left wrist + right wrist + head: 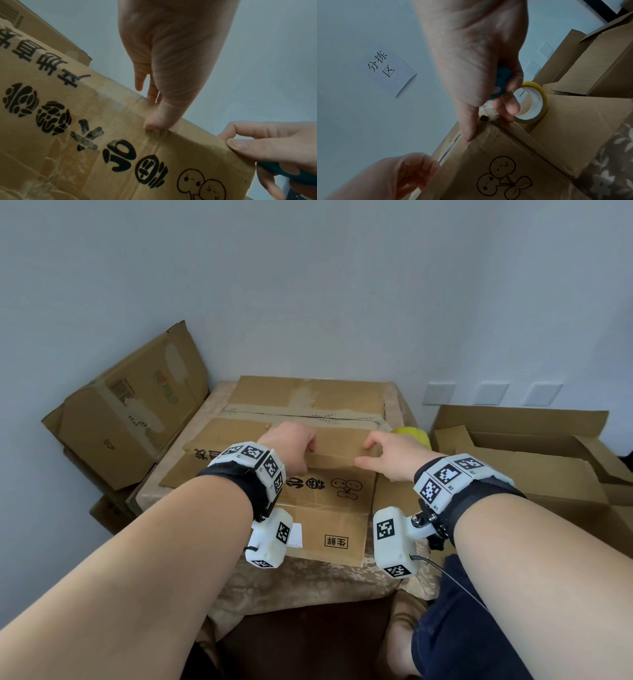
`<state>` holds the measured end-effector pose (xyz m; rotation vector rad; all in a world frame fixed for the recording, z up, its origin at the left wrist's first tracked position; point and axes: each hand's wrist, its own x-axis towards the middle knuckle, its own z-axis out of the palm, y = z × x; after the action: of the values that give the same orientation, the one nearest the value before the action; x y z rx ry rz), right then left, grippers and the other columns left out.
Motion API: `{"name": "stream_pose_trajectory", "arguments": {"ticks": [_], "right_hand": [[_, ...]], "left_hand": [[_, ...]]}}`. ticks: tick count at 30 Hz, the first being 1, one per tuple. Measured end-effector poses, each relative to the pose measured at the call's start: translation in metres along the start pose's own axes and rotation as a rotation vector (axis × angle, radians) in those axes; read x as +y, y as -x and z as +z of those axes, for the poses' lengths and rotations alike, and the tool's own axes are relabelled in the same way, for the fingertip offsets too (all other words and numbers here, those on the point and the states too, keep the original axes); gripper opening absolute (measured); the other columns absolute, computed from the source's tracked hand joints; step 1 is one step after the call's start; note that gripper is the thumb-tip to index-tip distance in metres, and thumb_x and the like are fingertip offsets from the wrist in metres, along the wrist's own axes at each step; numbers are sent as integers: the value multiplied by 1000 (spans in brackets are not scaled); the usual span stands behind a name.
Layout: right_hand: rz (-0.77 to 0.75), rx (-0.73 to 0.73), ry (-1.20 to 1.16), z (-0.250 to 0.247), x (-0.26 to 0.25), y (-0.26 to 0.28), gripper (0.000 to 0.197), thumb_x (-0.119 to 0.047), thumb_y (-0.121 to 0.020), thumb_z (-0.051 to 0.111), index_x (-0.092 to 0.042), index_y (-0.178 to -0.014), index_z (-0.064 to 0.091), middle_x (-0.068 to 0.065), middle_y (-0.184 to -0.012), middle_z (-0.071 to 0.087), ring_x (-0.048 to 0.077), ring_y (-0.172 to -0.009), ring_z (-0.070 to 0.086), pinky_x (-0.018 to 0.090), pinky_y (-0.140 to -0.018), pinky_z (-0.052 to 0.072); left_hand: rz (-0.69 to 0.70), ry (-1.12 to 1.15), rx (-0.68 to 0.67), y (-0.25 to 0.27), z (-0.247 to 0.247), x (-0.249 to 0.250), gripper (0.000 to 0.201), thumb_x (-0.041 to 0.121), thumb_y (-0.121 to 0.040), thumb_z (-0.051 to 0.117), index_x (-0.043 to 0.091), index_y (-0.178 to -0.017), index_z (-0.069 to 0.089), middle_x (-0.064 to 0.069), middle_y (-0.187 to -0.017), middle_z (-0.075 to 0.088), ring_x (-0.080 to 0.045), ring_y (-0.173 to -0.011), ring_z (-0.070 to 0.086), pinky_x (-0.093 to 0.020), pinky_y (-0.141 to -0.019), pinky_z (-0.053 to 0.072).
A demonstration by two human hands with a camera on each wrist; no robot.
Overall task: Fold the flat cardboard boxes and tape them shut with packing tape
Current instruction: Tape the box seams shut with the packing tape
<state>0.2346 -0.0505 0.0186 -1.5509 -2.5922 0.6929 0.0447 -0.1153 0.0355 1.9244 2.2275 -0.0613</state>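
Note:
A brown cardboard box [329,484] printed with black characters and a cartoon cherry stands on the cloth-covered table [308,580]; old tape runs along its top seam. My left hand [306,457] pinches the box's near top edge, its thumb [154,124] on the printed face and its fingers over the top. My right hand [364,454] pinches the same edge at the right corner between thumb [469,135] and forefinger. Its other fingers curl round a teal tool [502,78]. A yellow tape roll [544,97] stands just right of the box, behind my right hand.
Flattened boxes [137,405] lean against the wall at the left. Open cardboard boxes [531,460] lie at the right, under wall sockets [438,393]. A white paper sign [388,70] hangs on the wall. My knee [462,628] is at the table's front edge.

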Motion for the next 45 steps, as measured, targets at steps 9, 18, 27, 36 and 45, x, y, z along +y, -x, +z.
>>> {"name": "stream_pose_trajectory", "arguments": {"ticks": [9,18,27,36,45], "right_hand": [[74,-58,-110,3,6,6,32,-51,-91,51,-19,-89,54,1,-75,62,18,-65,62,28,-54,47],[62,-35,-32,-8,5,12,34,-49,-88,59,-15,-84,60,4,-77,68,15,-61,59,27,-56,48],[39,200,-58,-12,-1,-3,38,-13,-95,44,-24,-125,63,-1,-136,56,23,-124,51,43,-105,41],[36,-26,162,-16,-39,-23,54,0,-91,33,-18,-140,47,10,-138,51,29,-119,53,36,-92,48],[-67,-206,393,-6,-50,-56,57,-5,-93,32,-22,-147,34,0,-153,31,29,-130,43,44,-105,40]], "left_hand": [[22,-48,-89,4,-6,6,31,15,-68,76,24,-92,58,7,-88,58,-14,-80,58,-22,-60,45],[58,-77,-167,9,-14,13,50,13,-69,77,22,-112,55,7,-88,55,-17,-85,60,-27,-69,52],[92,186,-130,4,-20,-2,30,33,-85,67,22,-112,62,5,-112,62,-12,-103,57,-23,-86,42],[-23,221,-200,-7,-32,2,44,33,-105,21,14,-138,42,-9,-143,42,-20,-130,38,-26,-103,27],[-130,313,-271,-44,-26,-5,69,53,-99,13,7,-144,38,-14,-150,36,-27,-138,33,-37,-116,19]]}}
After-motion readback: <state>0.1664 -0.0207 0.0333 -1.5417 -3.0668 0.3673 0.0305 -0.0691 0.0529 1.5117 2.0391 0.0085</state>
